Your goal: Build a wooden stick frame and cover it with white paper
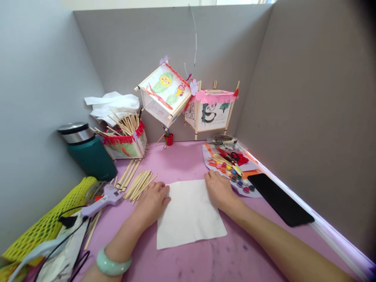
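A square sheet of white paper [190,215] lies flat on the pink tabletop [188,266]. My left hand [152,199] rests palm down on the sheet's upper left corner, and a pale green bangle [114,263] circles that wrist. My right hand [219,190] lies at the upper right corner, its fingertips reaching towards a round paint palette [241,182]. Neither hand holds anything. Loose wooden sticks [139,186] lie just left of my left hand, and a purple hot glue gun [101,200] sits beyond them.
Grey walls enclose the table on three sides. Paper lanterns [211,111] with drawings hang or stand at the back, beside a stick-filled lantern box [125,145]. A green flask [88,152], a black phone [280,199], red-handled scissors [232,156] and yellow-green foam netting [48,219] surround the work area.
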